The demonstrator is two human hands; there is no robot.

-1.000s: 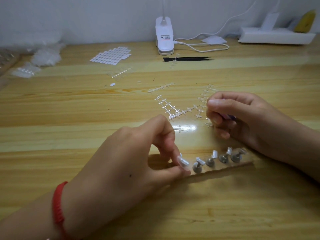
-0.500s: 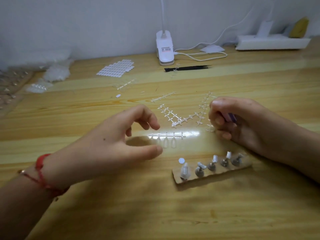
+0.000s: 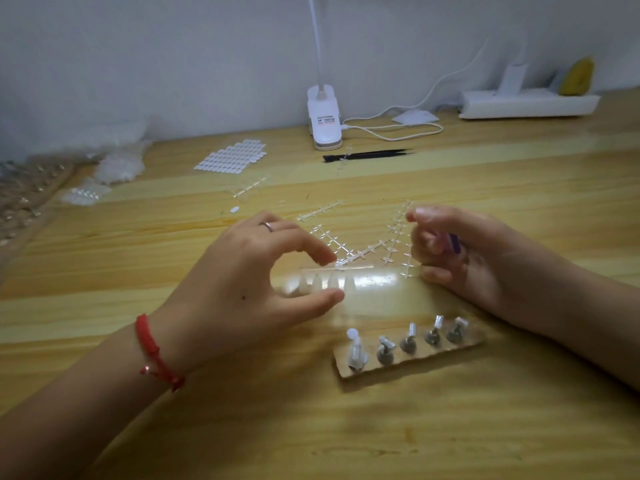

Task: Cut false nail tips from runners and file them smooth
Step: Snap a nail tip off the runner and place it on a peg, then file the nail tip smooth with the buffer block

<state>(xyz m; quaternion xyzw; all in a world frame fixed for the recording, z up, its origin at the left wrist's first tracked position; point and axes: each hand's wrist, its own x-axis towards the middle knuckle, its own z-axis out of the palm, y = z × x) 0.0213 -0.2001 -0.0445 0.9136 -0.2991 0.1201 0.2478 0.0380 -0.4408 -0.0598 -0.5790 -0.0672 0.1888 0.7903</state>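
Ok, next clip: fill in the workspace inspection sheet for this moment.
Surface: wooden table, glossy, with lamp glare near the middle.
Job's things: runner with nail tips lies flat; bare runners behind it; cardboard strip of five stands, one tip on the leftmost.
Clutter: sheet of white stickers, black tool, plastic bags at far left.
Grippers: left hand open, thumb and forefinger either side of the runner, contact unclear; right hand curled round a purple tool.
Cables: white cable loops from the clip lamp; power strip by the wall.
Surroundings: plain white wall.
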